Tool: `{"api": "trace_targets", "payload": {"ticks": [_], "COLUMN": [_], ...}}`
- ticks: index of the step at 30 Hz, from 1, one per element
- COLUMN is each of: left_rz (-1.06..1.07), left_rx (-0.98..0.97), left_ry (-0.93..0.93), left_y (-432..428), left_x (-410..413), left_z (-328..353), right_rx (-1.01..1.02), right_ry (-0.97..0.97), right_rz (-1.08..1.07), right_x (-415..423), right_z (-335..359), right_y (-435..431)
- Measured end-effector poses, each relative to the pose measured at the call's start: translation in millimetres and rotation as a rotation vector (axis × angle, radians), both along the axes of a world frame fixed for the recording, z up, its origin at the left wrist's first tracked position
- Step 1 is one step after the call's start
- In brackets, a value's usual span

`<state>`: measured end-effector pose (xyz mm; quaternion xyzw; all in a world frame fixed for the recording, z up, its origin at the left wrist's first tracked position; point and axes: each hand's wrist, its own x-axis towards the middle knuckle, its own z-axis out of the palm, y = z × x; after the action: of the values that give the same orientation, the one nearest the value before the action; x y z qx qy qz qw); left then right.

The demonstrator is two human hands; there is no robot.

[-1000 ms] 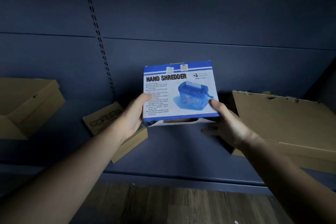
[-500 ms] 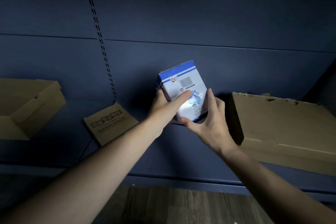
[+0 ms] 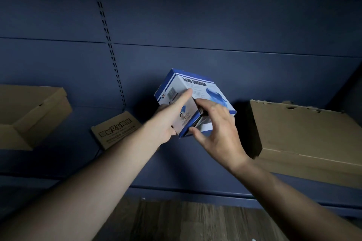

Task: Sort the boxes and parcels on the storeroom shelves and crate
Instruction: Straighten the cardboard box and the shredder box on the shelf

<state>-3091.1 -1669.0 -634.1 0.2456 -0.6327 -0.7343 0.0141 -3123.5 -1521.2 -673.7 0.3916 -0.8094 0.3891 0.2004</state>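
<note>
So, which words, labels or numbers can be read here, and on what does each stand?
"HAND SHREDDER": on the blue and white box.
Fine print under that title: too small to read.
Barcode on the box's side: digits too blurred.
Bold characters on the small cardboard box: not Latin letters, too blurred to read.
</note>
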Motion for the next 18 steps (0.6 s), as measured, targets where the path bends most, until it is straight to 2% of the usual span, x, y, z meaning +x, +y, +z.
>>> {"api": "trace_targets", "payload": {"ticks": [7,12,15,18], "left_rz": [-0.025,0.118,0.054,0.017], "left_rx": [0.068,0.047,0.122,0.170], "left_ry": [0.065,0.036,-0.045,-0.100], "left_y": [-8,-22,-28,-36], "left_x": [0,-7,0,8], "left_z": [-2,1,0,-1], "right_rx": [0.032,0.018,0.080,-0.015], "right_ry": [0.062,-0.056,-0.215,-0.501], "right_rz": [0.086,-0.153,-0.299,-0.240], "right_x": [-4,-19,-28,-32], "right_z": [-3,1,3,8], "right_y": [-1,10,23,35]}}
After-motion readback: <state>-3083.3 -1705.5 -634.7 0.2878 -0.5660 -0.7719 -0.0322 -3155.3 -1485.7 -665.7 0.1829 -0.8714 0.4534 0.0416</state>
